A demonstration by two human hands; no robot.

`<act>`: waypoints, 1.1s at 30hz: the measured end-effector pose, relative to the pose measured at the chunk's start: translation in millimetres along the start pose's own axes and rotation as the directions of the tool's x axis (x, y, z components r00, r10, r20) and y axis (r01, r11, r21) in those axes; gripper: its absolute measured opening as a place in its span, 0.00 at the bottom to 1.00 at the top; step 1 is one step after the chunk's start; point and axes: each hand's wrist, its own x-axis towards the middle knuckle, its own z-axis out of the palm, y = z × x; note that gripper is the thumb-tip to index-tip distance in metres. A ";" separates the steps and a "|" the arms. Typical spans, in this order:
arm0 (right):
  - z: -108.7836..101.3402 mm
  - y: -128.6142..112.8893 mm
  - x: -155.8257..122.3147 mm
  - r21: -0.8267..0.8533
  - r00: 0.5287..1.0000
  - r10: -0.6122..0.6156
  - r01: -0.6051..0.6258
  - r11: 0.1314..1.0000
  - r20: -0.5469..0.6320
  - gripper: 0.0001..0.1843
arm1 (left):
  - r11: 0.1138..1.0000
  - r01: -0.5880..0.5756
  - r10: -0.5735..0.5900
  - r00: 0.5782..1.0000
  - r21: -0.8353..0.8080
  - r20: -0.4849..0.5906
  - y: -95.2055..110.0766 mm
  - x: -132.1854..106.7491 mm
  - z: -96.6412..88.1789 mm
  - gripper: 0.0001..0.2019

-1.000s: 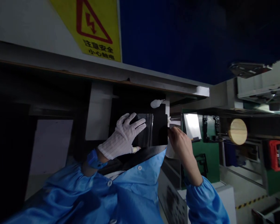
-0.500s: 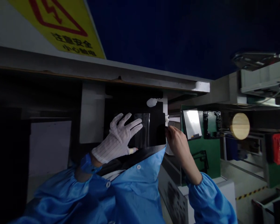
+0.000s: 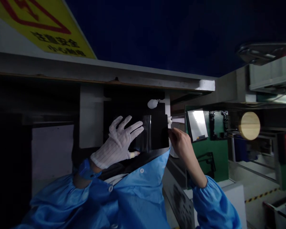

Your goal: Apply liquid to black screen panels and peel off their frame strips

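Observation:
A thin, glossy black panel (image 3: 160, 132) lies in front of my body, with a shiny clear strip (image 3: 146, 133) across its middle. My left hand (image 3: 121, 138), in a white striped glove, is spread open with its fingers at the panel's left side. The bare thumb tip shows past the glove near the panel's lower edge. At the right edge, my bare right hand (image 3: 180, 140) is closed in a pinch on the panel's border. The pinching fingertips are partly hidden. A small white wad (image 3: 153, 103) sits just beyond the panel.
A shelf edge (image 3: 133, 82) and a blue board (image 3: 157, 38) overhang the bench. To the right, a green table (image 3: 220, 152) bears a pale reflective panel (image 3: 197, 124) and black frames. A round wooden stool (image 3: 249, 125) stands farther right. Left is a pale sheet (image 3: 52, 152).
The view has shifted slightly, so the warning sign sits farther left. Both hands keep nearly the same pose at the panel; the left one appears slightly farther left.

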 end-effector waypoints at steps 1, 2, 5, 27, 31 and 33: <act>-0.2 0.6 0.5 0.019 1.000 0.008 -0.009 1.000 0.009 0.16 | 1.000 -0.003 0.003 1.000 0.002 -0.004 -0.2 -0.5 0.9 0.45; -0.7 1.2 1.0 0.038 1.000 0.015 -0.015 0.999 0.017 0.16 | 1.000 -0.006 0.006 1.000 0.006 -0.008 -0.5 -1.1 1.8 0.45; -2.8 2.6 3.1 0.083 0.999 0.008 -0.011 0.997 0.035 0.17 | 1.000 -0.007 0.008 1.000 0.027 -0.016 -1.5 -2.4 3.9 0.46; -0.1 14.4 9.3 0.150 0.996 -0.046 0.035 0.988 0.070 0.18 | 0.980 -0.097 0.104 0.994 0.175 -0.031 -6.6 -4.0 2.8 0.48; -3.1 14.0 5.8 0.153 0.998 -0.040 0.031 0.988 0.053 0.18 | 0.982 -0.091 0.098 0.995 0.166 -0.035 -7.1 -4.4 4.4 0.48; -10.5 17.1 3.7 0.160 0.999 -0.039 0.035 0.987 0.023 0.18 | 0.985 -0.090 0.097 0.994 0.145 -0.044 -7.4 -4.7 6.0 0.48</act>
